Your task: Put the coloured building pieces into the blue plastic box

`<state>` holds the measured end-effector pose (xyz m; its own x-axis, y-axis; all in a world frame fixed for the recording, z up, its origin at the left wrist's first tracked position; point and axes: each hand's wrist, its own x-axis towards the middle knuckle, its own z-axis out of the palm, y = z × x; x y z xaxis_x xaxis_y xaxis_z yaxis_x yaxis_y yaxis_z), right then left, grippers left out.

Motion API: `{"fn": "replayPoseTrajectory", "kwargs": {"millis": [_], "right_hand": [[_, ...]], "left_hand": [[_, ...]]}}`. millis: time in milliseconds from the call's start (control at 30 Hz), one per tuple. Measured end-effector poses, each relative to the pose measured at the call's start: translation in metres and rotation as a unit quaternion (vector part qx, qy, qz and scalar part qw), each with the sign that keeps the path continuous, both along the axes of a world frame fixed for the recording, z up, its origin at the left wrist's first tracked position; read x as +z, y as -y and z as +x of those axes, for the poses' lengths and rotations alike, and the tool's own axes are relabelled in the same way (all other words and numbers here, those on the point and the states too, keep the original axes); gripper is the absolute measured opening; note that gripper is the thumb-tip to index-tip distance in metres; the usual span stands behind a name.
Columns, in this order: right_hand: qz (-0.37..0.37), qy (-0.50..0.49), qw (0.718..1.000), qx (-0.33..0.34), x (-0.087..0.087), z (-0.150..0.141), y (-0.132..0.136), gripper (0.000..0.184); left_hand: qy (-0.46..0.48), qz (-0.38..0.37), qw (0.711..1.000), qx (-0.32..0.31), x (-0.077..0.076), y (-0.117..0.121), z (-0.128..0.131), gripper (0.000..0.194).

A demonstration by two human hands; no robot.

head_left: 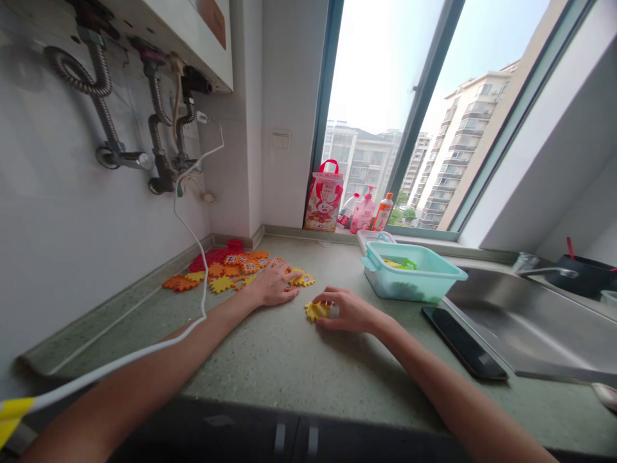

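Observation:
My right hand (pixel 348 309) is closed around a yellow gear-like toothed piece (pixel 315 312) on the counter, with thumb and fingers at its edges; something whitish shows beside it under the fingers. My left hand (pixel 276 283) lies flat with its fingers stretched over the right end of a spread of toothed pieces. Beyond its fingertips a yellow toothed piece (pixel 306 279) pokes out. Further left are orange pieces (pixel 216 270), another yellow piece (pixel 221 285) and red ones (pixel 198 262). Several bear black-and-white printed labels.
A teal plastic tub (pixel 409 283) with yellow and green pieces stands right of my hands. A black phone (pixel 463 344) lies by the sink (pixel 540 334). A white cable (pixel 205 283) hangs across the left side. Bottles (pixel 364 212) and a pink-red package (pixel 324 202) line the windowsill.

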<state>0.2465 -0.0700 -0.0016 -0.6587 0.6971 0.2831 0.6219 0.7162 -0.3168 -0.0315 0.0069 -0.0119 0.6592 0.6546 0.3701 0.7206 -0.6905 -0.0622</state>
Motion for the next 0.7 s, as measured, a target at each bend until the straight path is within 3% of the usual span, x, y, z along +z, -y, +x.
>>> {"fn": "replayPoseTrajectory", "kwargs": {"millis": [200,367,533,700], "right_hand": [[0.02,-0.053,0.998,0.032,0.003,0.014,-0.009,0.039],[-0.01,-0.038,0.998,0.057,-0.003,0.01,-0.009,0.03],[0.01,-0.039,0.999,-0.003,-0.006,0.016,-0.018,0.025],[0.11,-0.112,0.985,-0.064,-0.007,0.035,-0.033,0.025]], "left_hand": [[-0.014,-0.007,0.999,-0.029,-0.004,-0.004,0.001,0.052],[-0.035,-0.025,0.997,-0.065,-0.007,-0.011,0.0,0.044],[-0.037,-0.014,0.996,-0.082,-0.004,-0.008,0.0,0.04],[-0.046,-0.027,0.983,-0.177,-0.003,-0.003,0.003,0.05]]}}
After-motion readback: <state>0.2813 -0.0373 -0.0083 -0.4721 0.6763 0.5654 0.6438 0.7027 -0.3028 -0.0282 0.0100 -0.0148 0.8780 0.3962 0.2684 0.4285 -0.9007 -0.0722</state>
